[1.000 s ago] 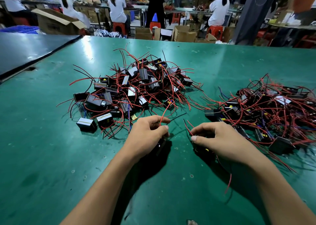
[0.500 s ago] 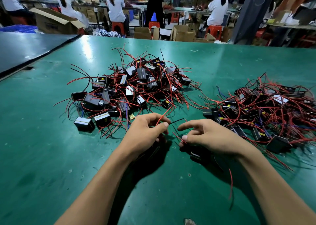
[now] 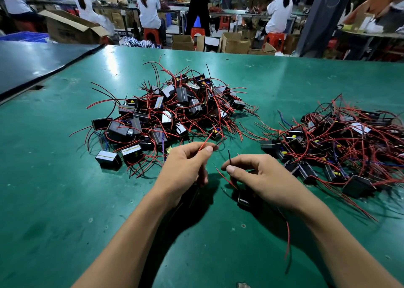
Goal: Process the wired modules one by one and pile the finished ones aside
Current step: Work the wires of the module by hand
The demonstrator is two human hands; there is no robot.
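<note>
1. Nearest, a loose red lead (image 3: 288, 239) trails across the green surface (image 3: 65, 200) beside the right forearm. It is probably slack from the piece in hand.
2. The module (image 3: 243, 199) being worked lies on the surface, half tucked under the right hand (image 3: 269, 178). Resting there, it likely stays steady while its wires are handled.
3. The right hand's fingers (image 3: 247, 158) pinch a black wire (image 3: 228, 158) near its end, so the tip stands up free.
4. The left hand (image 3: 185, 169) pinches a red wire (image 3: 203, 145) between thumb and forefinger, close to the black one. The two ends seem held for pairing or checking. What lies beneath this palm I cannot tell.
5. Beyond the hands sits the centre pile (image 3: 170, 115), with the right pile (image 3: 349, 147) just beside the right wrist. Both are within reach, one likely supply and one finished, but I cannot tell which.
6. Farthest off are cardboard boxes (image 3: 235, 43) and seated workers (image 3: 149, 10) at other benches.
</note>
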